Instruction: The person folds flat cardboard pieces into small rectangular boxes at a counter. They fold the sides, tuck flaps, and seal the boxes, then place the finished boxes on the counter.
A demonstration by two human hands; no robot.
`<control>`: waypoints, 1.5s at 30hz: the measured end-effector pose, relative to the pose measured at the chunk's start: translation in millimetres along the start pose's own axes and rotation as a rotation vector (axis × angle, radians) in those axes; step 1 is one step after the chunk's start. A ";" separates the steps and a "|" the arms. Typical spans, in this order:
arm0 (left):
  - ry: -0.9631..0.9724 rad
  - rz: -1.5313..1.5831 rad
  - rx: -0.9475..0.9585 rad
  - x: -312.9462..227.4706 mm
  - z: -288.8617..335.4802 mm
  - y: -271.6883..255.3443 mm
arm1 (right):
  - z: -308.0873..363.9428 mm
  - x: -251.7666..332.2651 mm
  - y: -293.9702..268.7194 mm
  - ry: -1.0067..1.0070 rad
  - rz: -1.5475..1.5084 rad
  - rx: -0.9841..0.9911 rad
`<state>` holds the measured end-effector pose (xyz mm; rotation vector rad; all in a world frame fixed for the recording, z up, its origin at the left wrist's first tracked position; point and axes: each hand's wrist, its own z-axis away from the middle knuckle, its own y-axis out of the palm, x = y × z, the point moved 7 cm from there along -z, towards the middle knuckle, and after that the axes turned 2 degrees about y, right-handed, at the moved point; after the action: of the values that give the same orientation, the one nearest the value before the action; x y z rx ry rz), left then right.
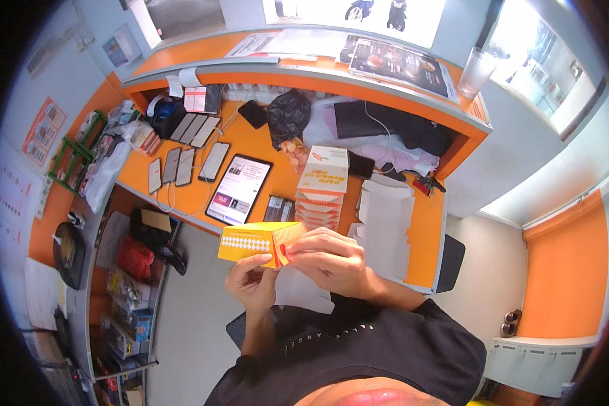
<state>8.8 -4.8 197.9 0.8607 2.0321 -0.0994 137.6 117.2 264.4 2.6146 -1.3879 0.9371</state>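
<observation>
A small yellow cardboard box (247, 244) with a white diamond pattern is held in front of my chest, over the near edge of the orange desk. My left hand (254, 279) grips it from below, the thumb against its lower right corner. With closed fingers my right hand (328, 256) works at the box's right end, where an orange-red flap or edge shows; the fingertips partly hide that end. Just beyond my hands stands a stack of white and yellow folded boxes (323, 177). A large tablet (239, 189) with its screen lit lies left of the stack.
Several phones (184, 167) with cables lie on the desk's left. A black plastic bag (289, 116) sits at the back under the raised shelf (298, 73). White cardboard sheets (386, 223) lie on the right. A clear glass (476, 73) stands on the shelf.
</observation>
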 end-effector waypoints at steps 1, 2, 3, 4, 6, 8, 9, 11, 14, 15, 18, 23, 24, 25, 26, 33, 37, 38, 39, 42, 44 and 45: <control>-0.010 0.026 0.010 2.8 -10.9 3.7 | -6.5 -1.8 5.7 -0.038 0.015 0.012; -0.019 0.053 0.021 6.4 -20.0 4.0 | -12.7 -2.3 9.6 -0.060 0.054 -0.009; -0.011 0.076 0.038 11.3 -27.7 0.4 | -20.1 -1.1 13.7 -0.083 0.092 -0.031; -0.002 0.100 0.055 18.5 -35.0 -4.1 | -26.2 -1.1 17.8 -0.105 0.130 -0.052; -0.035 0.233 0.078 23.0 -51.1 -5.2 | -33.6 -4.1 31.2 -0.145 0.289 -0.025; -0.113 0.454 0.085 17.9 -72.0 8.3 | -46.9 -7.4 41.4 -0.153 0.392 -0.032; -0.124 0.378 0.062 25.6 -76.1 2.4 | -43.0 -15.5 49.2 -0.125 0.435 -0.004; -0.144 0.225 0.017 43.1 -82.3 -10.1 | -47.1 -24.0 56.2 -0.111 0.453 0.039; -0.320 0.333 -0.093 55.6 -97.4 -15.2 | -35.3 -44.2 60.8 0.090 0.420 0.065; -0.359 0.433 -0.079 56.7 -100.9 -14.2 | -27.4 -48.4 57.4 0.105 0.440 -0.028; -0.423 0.718 -0.048 62.5 -118.2 -8.8 | -16.3 -59.4 48.0 0.256 0.255 -0.173; -0.615 1.066 0.049 81.9 -130.9 4.3 | -9.3 -86.1 35.1 0.462 -0.142 -0.156; -0.653 1.126 0.046 90.4 -130.2 5.2 | -9.5 -90.4 32.1 0.488 -0.135 -0.182; -0.708 1.124 0.036 99.4 -125.9 5.2 | -9.1 -94.0 29.7 0.512 -0.128 -0.209; -0.763 1.120 0.027 108.2 -121.0 5.4 | -7.7 -96.3 27.0 0.537 -0.121 -0.234; -0.912 1.185 0.146 134.1 -115.8 41.2 | -15.3 -103.8 20.2 0.699 -0.503 -0.233; -0.848 0.673 0.100 142.6 -118.5 35.7 | -25.8 -112.4 3.6 0.741 -0.546 -0.249; -0.762 0.447 0.115 143.3 -120.9 30.5 | -28.6 -113.5 1.8 0.766 -0.640 -0.279; -0.751 0.292 0.168 140.3 -119.8 20.6 | -29.5 -113.7 -3.1 0.792 -0.719 -0.320; -0.194 -0.316 0.385 102.9 -130.7 -6.4 | -24.4 -120.4 -0.9 0.887 -0.910 -0.370; 0.301 -0.500 0.444 61.0 -135.7 -0.4 | -21.5 -122.9 6.7 1.016 -0.997 -0.379; 0.477 -0.577 0.495 45.0 -135.1 1.2 | -20.5 -125.7 11.9 1.048 -0.948 -0.314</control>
<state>-102.4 71.3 243.7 0.5877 2.7197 -0.8123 65.8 209.4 212.4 1.6530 -0.0105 1.3602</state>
